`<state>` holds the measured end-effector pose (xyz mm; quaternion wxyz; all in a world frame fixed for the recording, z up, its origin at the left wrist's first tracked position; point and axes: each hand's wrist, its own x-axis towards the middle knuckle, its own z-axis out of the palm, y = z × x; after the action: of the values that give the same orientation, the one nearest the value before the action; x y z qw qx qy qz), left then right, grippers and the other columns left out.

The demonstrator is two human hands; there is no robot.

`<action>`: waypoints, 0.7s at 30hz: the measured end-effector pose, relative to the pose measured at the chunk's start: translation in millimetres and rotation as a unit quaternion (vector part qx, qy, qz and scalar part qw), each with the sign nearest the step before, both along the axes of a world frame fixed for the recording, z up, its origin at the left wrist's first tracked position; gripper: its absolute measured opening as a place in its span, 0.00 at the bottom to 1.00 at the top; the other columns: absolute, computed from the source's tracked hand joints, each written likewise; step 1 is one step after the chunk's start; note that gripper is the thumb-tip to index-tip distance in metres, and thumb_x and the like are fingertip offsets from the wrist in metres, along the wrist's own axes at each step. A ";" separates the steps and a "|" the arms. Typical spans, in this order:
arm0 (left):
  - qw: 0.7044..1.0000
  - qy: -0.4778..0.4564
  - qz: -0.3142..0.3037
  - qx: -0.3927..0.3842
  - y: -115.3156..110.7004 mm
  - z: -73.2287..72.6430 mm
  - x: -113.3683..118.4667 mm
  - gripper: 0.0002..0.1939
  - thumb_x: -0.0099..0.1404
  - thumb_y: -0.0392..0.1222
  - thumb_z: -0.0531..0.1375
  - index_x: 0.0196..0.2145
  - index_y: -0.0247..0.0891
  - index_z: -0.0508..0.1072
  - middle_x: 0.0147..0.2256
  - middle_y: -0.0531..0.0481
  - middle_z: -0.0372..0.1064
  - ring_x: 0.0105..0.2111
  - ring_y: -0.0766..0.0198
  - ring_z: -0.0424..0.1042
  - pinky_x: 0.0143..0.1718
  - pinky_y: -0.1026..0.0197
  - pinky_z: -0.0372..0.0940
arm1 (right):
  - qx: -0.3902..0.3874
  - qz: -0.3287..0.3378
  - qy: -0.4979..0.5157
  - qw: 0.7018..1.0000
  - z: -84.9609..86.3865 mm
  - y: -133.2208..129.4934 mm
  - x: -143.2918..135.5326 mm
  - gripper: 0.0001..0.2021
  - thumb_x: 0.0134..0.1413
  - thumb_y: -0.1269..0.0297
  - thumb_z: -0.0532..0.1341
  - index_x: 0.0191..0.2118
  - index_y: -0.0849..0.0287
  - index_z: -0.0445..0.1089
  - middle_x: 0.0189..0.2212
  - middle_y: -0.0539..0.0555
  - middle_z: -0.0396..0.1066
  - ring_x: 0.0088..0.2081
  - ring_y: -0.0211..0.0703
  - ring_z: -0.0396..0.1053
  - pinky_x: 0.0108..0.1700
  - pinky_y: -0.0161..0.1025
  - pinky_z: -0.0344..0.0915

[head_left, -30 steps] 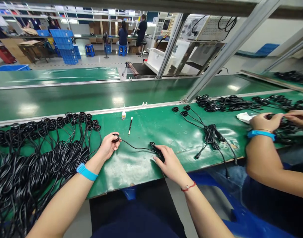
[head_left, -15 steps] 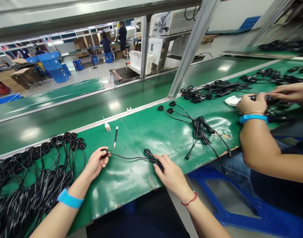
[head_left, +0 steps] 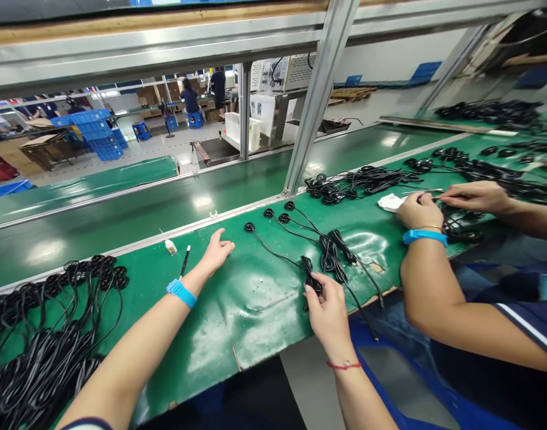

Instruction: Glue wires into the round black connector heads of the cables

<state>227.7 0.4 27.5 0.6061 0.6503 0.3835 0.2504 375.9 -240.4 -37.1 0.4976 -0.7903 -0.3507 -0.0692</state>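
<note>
My right hand (head_left: 328, 304) grips a bundled black cable (head_left: 308, 272) by its folded coil, near the front of the green bench (head_left: 273, 322). From that bundle a single strand runs up and left to a round black end piece (head_left: 249, 227), which lies on the bench. My left hand (head_left: 217, 254) is empty, fingers apart, just left of the round end. Right of the held bundle lie more tied black cables (head_left: 331, 251), with their round ends (head_left: 283, 218) towards the back rail. Beside my left forearm are a black pen-like tool (head_left: 186, 260) and a small white bottle (head_left: 170, 246).
A large pile of black cables (head_left: 45, 352) covers the bench at left. On the right, a co-worker's hands (head_left: 421, 212) handle a cable near a white cloth (head_left: 390, 203) and more cables (head_left: 363, 182). A metal post (head_left: 316, 101) rises behind the bench.
My left hand has let go of the round end and moved right, opening. My right hand has carried the cable bundle right, beside the other bundles. The view has shifted too.
</note>
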 end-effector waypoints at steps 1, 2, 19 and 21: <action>1.000 0.015 -0.013 0.006 -2.1 3.0 -4.9 0.31 0.56 0.38 0.62 0.57 0.34 0.61 0.36 0.47 0.71 0.34 0.63 0.73 0.46 0.55 0.67 | 0.003 0.000 -0.002 1.000 -1.5 0.8 0.3 0.17 0.60 0.55 0.52 0.47 0.61 0.67 0.47 0.64 0.64 0.48 0.53 0.67 0.45 0.51 0.69; 0.999 0.029 -0.025 0.009 -4.6 6.6 -13.2 0.31 0.56 0.39 0.63 0.56 0.34 0.62 0.35 0.47 0.71 0.34 0.62 0.73 0.45 0.54 0.67 | 0.005 0.001 -0.002 1.000 -2.3 1.2 0.1 0.17 0.60 0.55 0.52 0.48 0.61 0.66 0.48 0.64 0.64 0.49 0.53 0.67 0.46 0.52 0.69; 0.884 0.355 0.131 0.275 -78.4 18.9 -346.9 0.17 0.63 0.53 0.54 0.35 0.40 0.76 0.37 0.47 0.76 0.38 0.57 0.75 0.39 0.62 0.69 | -0.137 0.484 -0.147 0.852 27.8 39.0 -167.3 0.10 0.60 0.73 0.53 0.42 0.58 0.70 0.30 0.53 0.69 0.32 0.43 0.68 0.35 0.40 0.65; 0.868 0.372 0.124 0.304 -94.6 15.7 -350.6 0.15 0.65 0.44 0.50 0.37 0.38 0.75 0.35 0.46 0.75 0.36 0.59 0.75 0.40 0.61 0.69 | -0.139 0.482 -0.178 0.847 21.9 39.8 -178.8 0.11 0.61 0.74 0.51 0.42 0.60 0.70 0.29 0.54 0.68 0.31 0.43 0.67 0.34 0.40 0.64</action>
<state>-122.8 -94.1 43.2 0.1545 0.7944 0.5632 0.1672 197.1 -200.6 -15.2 0.2822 -0.5573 -0.7758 0.0891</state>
